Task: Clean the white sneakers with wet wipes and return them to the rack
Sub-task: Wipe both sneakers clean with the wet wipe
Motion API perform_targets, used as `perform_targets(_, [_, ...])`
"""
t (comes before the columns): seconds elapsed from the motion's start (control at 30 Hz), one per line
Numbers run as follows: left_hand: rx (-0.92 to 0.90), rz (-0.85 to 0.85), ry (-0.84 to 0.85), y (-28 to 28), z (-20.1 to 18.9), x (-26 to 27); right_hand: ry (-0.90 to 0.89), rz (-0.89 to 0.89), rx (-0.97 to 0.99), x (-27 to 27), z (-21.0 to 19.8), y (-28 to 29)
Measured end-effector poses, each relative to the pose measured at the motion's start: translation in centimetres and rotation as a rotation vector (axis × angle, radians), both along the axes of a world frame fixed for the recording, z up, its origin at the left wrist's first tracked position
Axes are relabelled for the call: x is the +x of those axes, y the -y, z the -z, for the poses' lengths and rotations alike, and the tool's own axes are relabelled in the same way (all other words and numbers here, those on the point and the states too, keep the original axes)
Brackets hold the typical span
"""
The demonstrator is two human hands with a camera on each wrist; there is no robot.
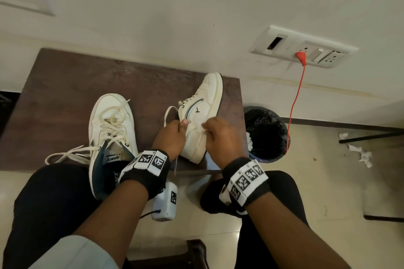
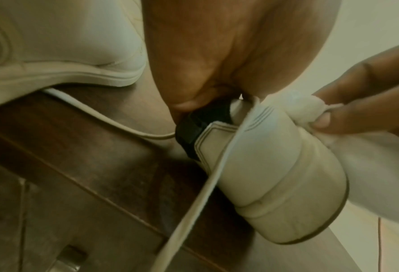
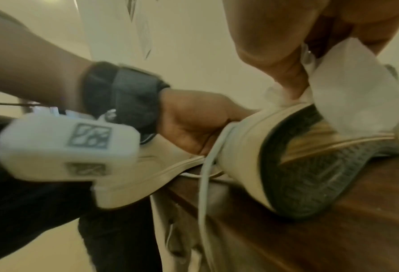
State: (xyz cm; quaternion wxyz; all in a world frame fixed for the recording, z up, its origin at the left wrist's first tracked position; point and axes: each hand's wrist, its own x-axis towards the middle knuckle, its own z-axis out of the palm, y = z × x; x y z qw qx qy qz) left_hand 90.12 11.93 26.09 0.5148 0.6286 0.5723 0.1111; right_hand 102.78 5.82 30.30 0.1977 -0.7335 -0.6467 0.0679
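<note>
One white sneaker (image 1: 203, 113) lies tilted on its side on the brown table (image 1: 65, 85), its heel at the near edge. My left hand (image 1: 172, 135) grips its collar, thumb on the upper. My right hand (image 1: 220, 137) pinches a crumpled white wet wipe (image 1: 202, 126) against the sneaker's side. In the left wrist view the wipe (image 2: 303, 108) sits on the heel part of the sneaker (image 2: 270, 174). The right wrist view shows the wipe (image 3: 351, 95) above the dark sole (image 3: 317, 174). The other white sneaker (image 1: 111, 129) stands to the left, laces loose.
A bin with a black liner (image 1: 266, 133) stands right of the table, a used wipe on its rim. An orange cable (image 1: 295, 98) hangs from a wall socket (image 1: 306, 50). Crumpled tissues (image 1: 360, 153) lie on the floor. My knees are under the table's near edge.
</note>
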Motion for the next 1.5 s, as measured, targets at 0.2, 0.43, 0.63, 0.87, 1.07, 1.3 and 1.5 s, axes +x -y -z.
perform_targets(0.2, [-0.007,0.023,-0.018,0.1,-0.3,0.1,-0.004,-0.218,-0.257,-3.2,3.2,6.9])
perform_targets(0.43, [-0.055,0.029,0.102,0.7,-0.2,-0.4,-0.059,-0.101,-0.052,-3.5,1.5,5.5])
perform_targets(0.63, [-0.035,0.071,0.087,0.4,-0.5,-0.2,-0.042,0.041,0.032,-1.7,1.6,2.9])
perform_targets(0.87, [0.033,0.1,-0.002,0.6,-0.8,0.7,-0.026,-0.169,-0.075,-3.3,2.3,5.4])
perform_targets(1.07, [0.209,0.185,-0.171,1.0,-2.0,1.5,-0.118,0.134,0.097,-1.7,1.9,4.9])
perform_targets(1.3, [0.459,0.248,-0.482,2.7,-4.4,2.0,-0.196,0.079,-0.033,-0.5,2.2,4.8])
perform_targets(1.5, [0.445,0.259,-0.577,4.2,-5.0,4.4,-0.191,0.331,-0.163,3.3,1.0,4.1])
